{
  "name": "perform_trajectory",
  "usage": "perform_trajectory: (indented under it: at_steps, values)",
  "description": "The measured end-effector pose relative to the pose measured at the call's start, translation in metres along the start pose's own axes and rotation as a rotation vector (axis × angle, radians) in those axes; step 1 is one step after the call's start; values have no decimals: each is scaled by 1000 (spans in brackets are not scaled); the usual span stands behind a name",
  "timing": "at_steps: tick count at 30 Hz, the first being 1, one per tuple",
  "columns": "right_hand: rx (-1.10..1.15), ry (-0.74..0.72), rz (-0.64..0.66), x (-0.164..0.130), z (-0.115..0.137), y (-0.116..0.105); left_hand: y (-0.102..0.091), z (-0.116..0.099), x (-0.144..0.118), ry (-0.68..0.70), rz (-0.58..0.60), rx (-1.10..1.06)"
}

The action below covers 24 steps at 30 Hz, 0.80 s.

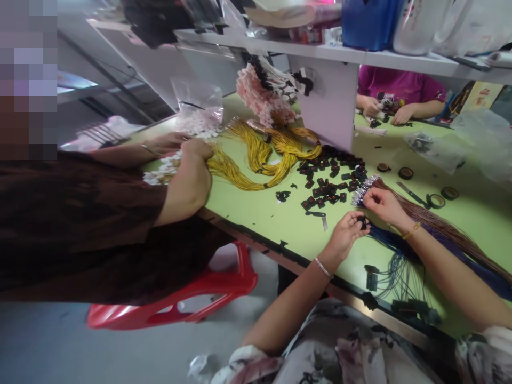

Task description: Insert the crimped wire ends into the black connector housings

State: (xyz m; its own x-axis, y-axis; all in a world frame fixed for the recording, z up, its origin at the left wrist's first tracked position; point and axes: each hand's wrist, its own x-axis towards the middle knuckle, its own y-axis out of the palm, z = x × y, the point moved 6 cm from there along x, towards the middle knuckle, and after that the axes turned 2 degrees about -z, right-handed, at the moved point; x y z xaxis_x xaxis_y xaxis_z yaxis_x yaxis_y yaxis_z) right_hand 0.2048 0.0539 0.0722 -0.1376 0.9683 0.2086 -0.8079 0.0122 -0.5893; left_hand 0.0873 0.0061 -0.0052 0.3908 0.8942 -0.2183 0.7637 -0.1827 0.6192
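My left hand (347,233) is closed around a small black connector housing (362,222), near the table's front edge. Thin blue wires (384,238) run off beside it toward the right. Just beyond, my right hand (384,205) pinches at the metal-tipped end of a wire bundle (365,190); whether a single wire is between the fingertips is too small to see. The bundle's brown and blue wires trail to the right under my right forearm. A loose pile of black connector housings (326,192) lies left of both hands.
A folding blade (319,216), tape rolls (405,173) and a knife (412,194) lie on the green table (240,210). Wired connectors (372,278) sit near the edge. At left a co-worker (188,176) handles yellow wires (256,184); another person (400,96) works opposite. A shelf (280,45) overhangs.
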Motion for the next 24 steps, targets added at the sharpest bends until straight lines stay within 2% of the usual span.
perform_trajectory:
  at_steps: [5, 10, 17, 24]
  values:
    - [87, 47, -7, -37, 0, -2, -1, 1, 2, -32, 11, -77]
    - [-26, 29, -61, -60, -2, 2, -1, 0, 2, -53, 8, -108]
    - [-134, -61, -98, -64, 1, 4, -4, 1, 1, -68, -3, -101]
    - [-172, -86, -87, -65, 5, 5, -4, 2, 2, -79, 1, -83]
